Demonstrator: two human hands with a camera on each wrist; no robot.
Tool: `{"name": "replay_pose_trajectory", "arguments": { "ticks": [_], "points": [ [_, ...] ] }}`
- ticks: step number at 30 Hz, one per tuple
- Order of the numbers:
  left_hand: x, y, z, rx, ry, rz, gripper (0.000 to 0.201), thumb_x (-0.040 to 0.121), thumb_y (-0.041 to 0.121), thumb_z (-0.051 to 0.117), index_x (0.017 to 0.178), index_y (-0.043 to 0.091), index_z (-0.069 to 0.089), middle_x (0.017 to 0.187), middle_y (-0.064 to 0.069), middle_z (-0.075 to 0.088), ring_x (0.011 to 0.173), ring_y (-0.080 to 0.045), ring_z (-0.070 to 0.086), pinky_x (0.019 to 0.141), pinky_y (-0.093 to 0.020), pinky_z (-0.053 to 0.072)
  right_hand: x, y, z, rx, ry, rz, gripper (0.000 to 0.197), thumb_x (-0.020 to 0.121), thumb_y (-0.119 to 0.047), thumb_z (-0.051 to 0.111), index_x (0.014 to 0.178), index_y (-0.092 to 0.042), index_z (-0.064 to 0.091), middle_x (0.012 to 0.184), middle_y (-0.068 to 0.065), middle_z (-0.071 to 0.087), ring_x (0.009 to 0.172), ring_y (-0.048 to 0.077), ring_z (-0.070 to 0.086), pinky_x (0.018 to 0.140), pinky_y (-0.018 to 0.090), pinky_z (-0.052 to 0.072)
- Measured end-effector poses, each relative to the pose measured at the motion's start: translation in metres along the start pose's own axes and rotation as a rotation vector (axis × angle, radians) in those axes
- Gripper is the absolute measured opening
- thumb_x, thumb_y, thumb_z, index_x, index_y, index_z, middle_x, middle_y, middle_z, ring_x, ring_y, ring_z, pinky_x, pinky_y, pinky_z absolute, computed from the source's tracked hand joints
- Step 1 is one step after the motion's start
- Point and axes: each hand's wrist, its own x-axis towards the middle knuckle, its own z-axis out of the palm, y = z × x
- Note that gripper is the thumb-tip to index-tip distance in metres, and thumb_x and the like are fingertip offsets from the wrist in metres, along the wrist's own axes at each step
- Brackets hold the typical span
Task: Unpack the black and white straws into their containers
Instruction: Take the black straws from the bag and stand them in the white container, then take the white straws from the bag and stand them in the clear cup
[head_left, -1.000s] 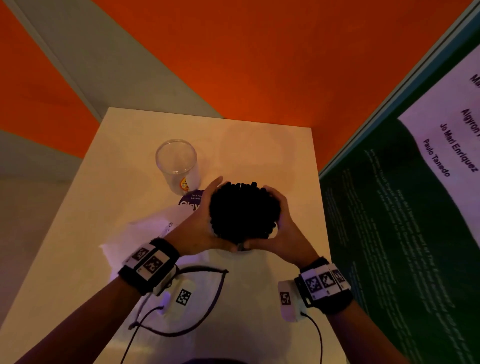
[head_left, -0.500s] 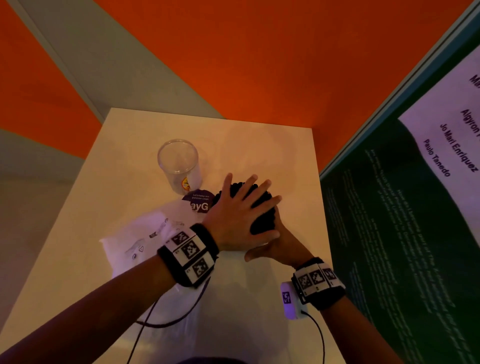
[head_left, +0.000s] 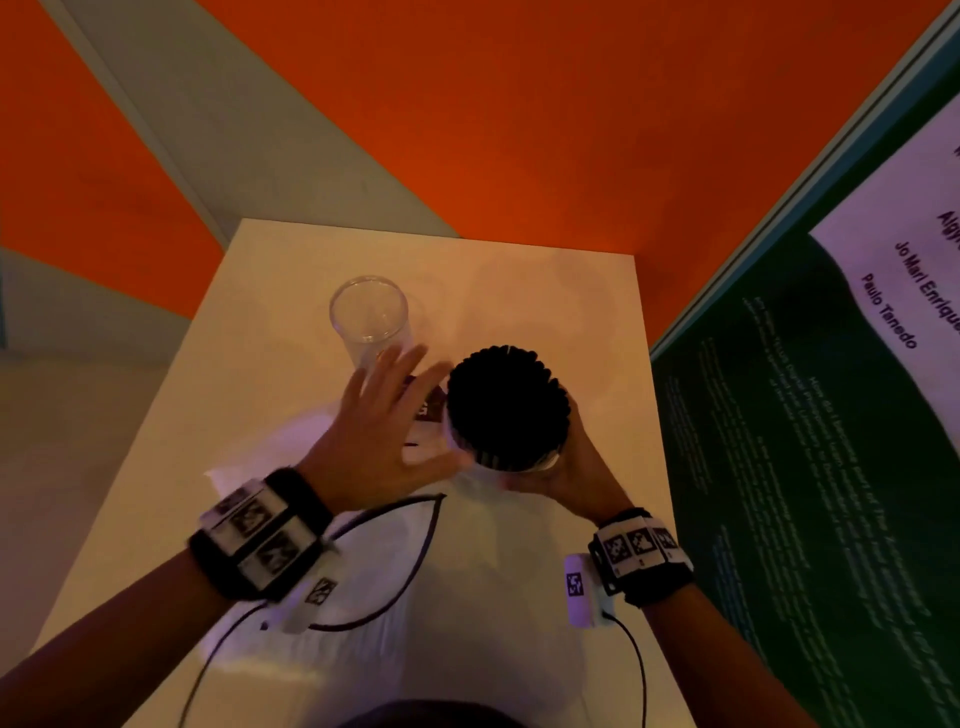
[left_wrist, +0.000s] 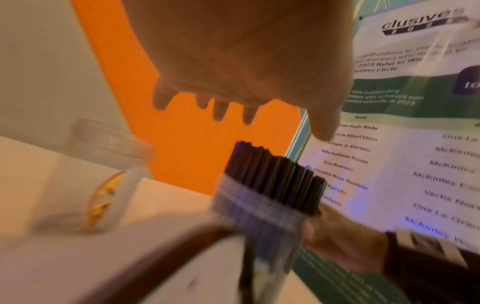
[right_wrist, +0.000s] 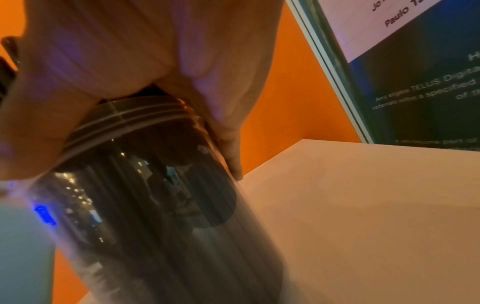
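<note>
- The right hand (head_left: 571, 467) is wrapped around a clear jar (head_left: 498, 457), thumb on the near side and fingers curled round the far wall; the jar stands on the white table (head_left: 545, 291).
- Black straws (head_left: 506, 402) pack that jar tightly, their ends poking up above its rim, as the left wrist view shows.
- The right wrist view shows the dark straws (right_wrist: 145, 195) running lengthwise behind the jar's clear wall, with fingers (right_wrist: 231, 152) laid flat along its side.
- The left hand (head_left: 379, 436) hangs just left of the jar with fingers spread and straight, gripping nothing; it is blurred.
- A second clear jar (head_left: 371, 317) stands empty farther back on the table, left of the filled one and apart from it.
- White plastic packaging (head_left: 291, 467) lies on the table under the left hand, with a dark purple label (head_left: 434, 405) showing between hand and jar.
- A green and white poster (head_left: 810, 415) stands along the right edge of the table.
</note>
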Motion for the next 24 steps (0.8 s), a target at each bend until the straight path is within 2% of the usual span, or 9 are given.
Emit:
{"name": "replay_pose_trajectory", "arguments": {
  "ticks": [3,5,6,8,11,14,17,20,24],
  "points": [
    [-0.052,-0.032,0.015,0.221,-0.451,-0.177,0.103,0.074,0.084,0.039,0.148,0.037,-0.016,0.158,0.000,-0.019,0.147,-0.024,-0.007,0.117,-0.048,0.017,0.004,-0.003,-0.008,-0.005,0.064,-0.024,0.111,0.055,0.005,0.088,0.139,-0.023,0.021,0.140,-0.010,0.037,0.127,-0.002,0.040,0.095,0.004,0.038],
    [-0.072,-0.046,0.031,0.331,-0.635,-0.260,0.078,0.093,0.055,0.039,0.151,0.032,-0.008,0.160,-0.007,0.002,0.138,-0.026,0.034,0.105,-0.033,0.040,0.005,-0.009,-0.012,-0.020,0.084,-0.030,0.110,0.053,-0.006,0.091,0.139,-0.025,0.024,0.136,-0.019,0.039,0.123,-0.007,0.042,0.091,0.001,0.039],
    [-0.074,-0.048,0.033,0.319,-0.634,-0.302,0.063,0.099,0.039,0.036,0.152,0.030,0.002,0.158,-0.007,0.020,0.124,-0.021,0.050,0.097,-0.026,0.046,0.004,-0.011,-0.014,-0.028,0.092,-0.031,0.110,0.052,-0.012,0.091,0.139,-0.026,0.025,0.134,-0.022,0.039,0.121,-0.011,0.043,0.090,0.001,0.040],
    [-0.064,-0.045,0.036,0.280,-0.544,-0.340,0.053,0.100,0.018,0.033,0.150,0.032,0.020,0.146,-0.003,0.044,0.109,-0.017,0.060,0.090,-0.023,0.049,0.003,-0.018,-0.021,-0.042,0.129,-0.031,0.110,0.051,-0.019,0.092,0.137,-0.029,0.025,0.131,-0.025,0.040,0.114,-0.022,0.043,0.086,-0.002,0.039],
    [-0.037,-0.025,0.049,0.194,-0.452,-0.249,0.064,0.093,0.004,0.033,0.149,0.033,0.022,0.154,-0.004,0.031,0.117,-0.025,0.057,0.092,-0.033,0.048,0.004,-0.033,-0.036,-0.027,0.220,-0.044,0.111,0.051,-0.020,0.092,0.139,-0.031,0.025,0.134,-0.018,0.042,0.114,-0.026,0.040,0.086,-0.003,0.039],
    [-0.008,0.014,0.079,0.150,-0.484,-0.083,0.074,0.090,0.000,0.033,0.150,0.037,0.014,0.160,-0.004,0.011,0.122,-0.032,0.052,0.091,-0.040,0.047,0.006,-0.056,-0.057,-0.015,0.333,-0.132,0.113,0.051,-0.018,0.092,0.143,-0.024,0.026,0.136,-0.018,0.043,0.118,-0.021,0.041,0.087,-0.002,0.039],
    [0.017,0.043,0.117,0.036,-0.581,-0.036,0.073,0.093,0.007,0.036,0.148,0.044,0.005,0.161,0.001,0.001,0.140,-0.032,0.029,0.102,-0.048,0.039,0.005,-0.073,-0.071,-0.063,0.398,-0.228,0.111,0.052,-0.025,0.092,0.143,-0.015,0.028,0.136,-0.018,0.044,0.124,-0.013,0.042,0.095,0.004,0.039],
    [0.034,0.049,0.145,-0.057,-0.749,-0.013,0.092,0.089,0.045,0.057,0.143,0.047,-0.018,0.158,0.004,-0.017,0.147,-0.025,-0.003,0.114,-0.053,0.015,0.002,-0.080,-0.070,-0.019,0.403,-0.236,0.111,0.051,-0.038,0.090,0.142,-0.020,0.029,0.140,-0.009,0.044,0.131,0.003,0.043,0.102,0.019,0.044],
    [0.036,0.036,0.150,-0.082,-0.737,0.141,0.121,0.061,0.081,0.062,0.138,0.050,-0.026,0.152,0.013,-0.025,0.136,-0.012,-0.024,0.107,-0.042,-0.015,-0.002,-0.052,-0.054,0.059,0.264,-0.217,0.103,0.056,-0.001,0.087,0.138,-0.028,0.031,0.137,-0.018,0.048,0.128,0.002,0.047,0.093,0.015,0.048]
  ]
}}
